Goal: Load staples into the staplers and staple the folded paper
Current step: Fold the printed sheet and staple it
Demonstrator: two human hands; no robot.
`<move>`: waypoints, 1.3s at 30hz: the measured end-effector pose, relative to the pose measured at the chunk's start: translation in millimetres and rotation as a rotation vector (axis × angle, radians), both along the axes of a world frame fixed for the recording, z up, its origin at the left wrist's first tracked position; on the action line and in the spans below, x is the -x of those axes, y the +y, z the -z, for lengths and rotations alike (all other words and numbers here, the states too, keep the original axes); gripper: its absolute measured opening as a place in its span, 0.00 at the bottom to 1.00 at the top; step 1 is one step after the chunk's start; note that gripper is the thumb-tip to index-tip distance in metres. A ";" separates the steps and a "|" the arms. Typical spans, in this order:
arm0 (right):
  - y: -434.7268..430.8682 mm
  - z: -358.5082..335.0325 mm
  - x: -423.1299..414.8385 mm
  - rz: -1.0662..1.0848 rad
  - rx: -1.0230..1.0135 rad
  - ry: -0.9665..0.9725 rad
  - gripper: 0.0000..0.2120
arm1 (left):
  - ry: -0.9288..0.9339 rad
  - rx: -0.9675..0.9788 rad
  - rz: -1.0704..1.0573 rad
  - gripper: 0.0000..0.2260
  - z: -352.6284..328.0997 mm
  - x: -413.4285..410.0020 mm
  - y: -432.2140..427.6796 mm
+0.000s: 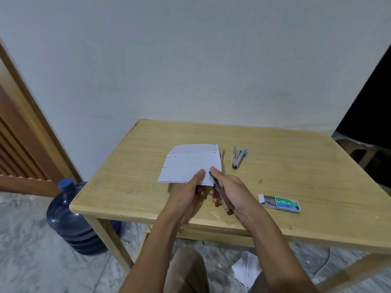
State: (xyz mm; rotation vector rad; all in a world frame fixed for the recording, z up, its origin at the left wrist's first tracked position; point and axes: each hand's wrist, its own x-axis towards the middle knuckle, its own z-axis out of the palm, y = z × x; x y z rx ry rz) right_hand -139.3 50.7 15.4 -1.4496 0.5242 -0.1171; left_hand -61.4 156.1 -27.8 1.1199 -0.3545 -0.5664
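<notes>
Folded paper [190,163], thin and floppy, sits left of the staple box [281,204]; left hand [188,191] pinches its near corner, right hand [232,191] grips the rigid stapler [220,193] there; best supported close to the bite.

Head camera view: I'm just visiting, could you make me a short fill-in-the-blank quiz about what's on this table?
1. The left hand holds the folded ____ while the right hand grips a stapler at its near corner.
2. The second stapler, lying on the table, has ____ ends.
3. The green staple box lies to the ____ of both hands.
Missing words: paper, blue, right.
</notes>
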 end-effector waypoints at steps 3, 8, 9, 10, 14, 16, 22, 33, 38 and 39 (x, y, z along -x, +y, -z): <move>-0.6 1.6 -1.1 0.012 -0.014 -0.002 0.16 | 0.028 0.008 -0.019 0.08 -1.1 -0.3 -1.2; -0.3 2.3 -1.8 0.000 -0.030 -0.030 0.15 | 0.102 0.053 0.010 0.09 -2.3 -1.9 -1.2; 0.0 2.5 -2.0 -0.003 -0.035 -0.036 0.15 | 0.110 0.056 0.011 0.09 -2.5 -2.0 -1.3; 0.1 2.8 -1.9 -0.004 -0.036 -0.040 0.15 | 0.114 0.058 0.010 0.09 -2.8 -1.9 -1.4; 1.2 4.0 -2.1 0.011 0.004 -0.013 0.14 | 0.109 0.037 0.008 0.10 -3.1 -1.9 -1.0; 1.1 5.6 -2.9 0.048 0.050 0.017 0.14 | 0.105 0.041 0.010 0.10 -3.0 -2.0 -1.0; -2.1 9.7 -2.0 0.050 0.067 0.049 0.16 | 0.115 0.015 0.000 0.13 -1.0 -3.1 -1.2; -22.3 4.3 2.1 0.186 0.094 0.026 0.22 | 0.161 0.039 -0.021 0.09 -4.7 -1.4 0.3; -18.3 1.2 -11.5 0.144 0.137 -0.015 0.05 | 0.207 0.068 0.058 0.12 -8.9 -0.2 3.6; -18.4 0.9 -13.4 0.142 0.137 -0.024 0.04 | 0.272 0.120 0.083 0.14 -11.0 -2.3 7.4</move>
